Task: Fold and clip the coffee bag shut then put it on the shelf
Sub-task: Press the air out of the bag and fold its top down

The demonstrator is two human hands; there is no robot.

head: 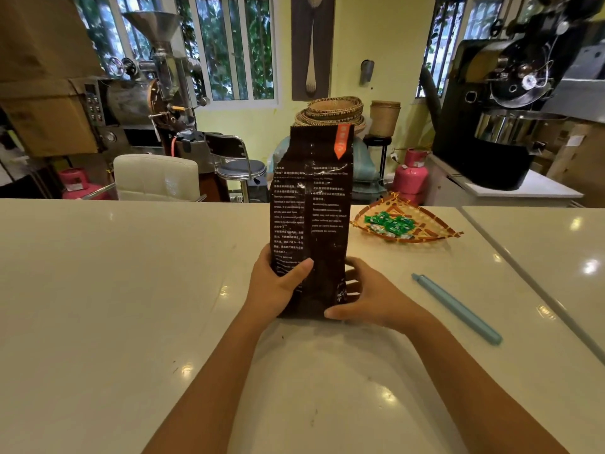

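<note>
The bag (pixel 312 221) stood upright on the counter (pixel 114 290), its top unfolded. The left hand (pixel 278 286) gripped its lower left side, thumb across the front, while the right hand (pixel 366 298) cupped the lower right edge, fingers (pixel 352 283) spread against it. The clip (pixel 456 308) lay closed on the counter, right of the hands and apart from them.

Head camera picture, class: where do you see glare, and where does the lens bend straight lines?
Head view: ceiling-light glare spots dot the glossy white counter and streak the coffee bag; wide-angle distortion bows the counter's far edge and tilts the window frames.
</note>
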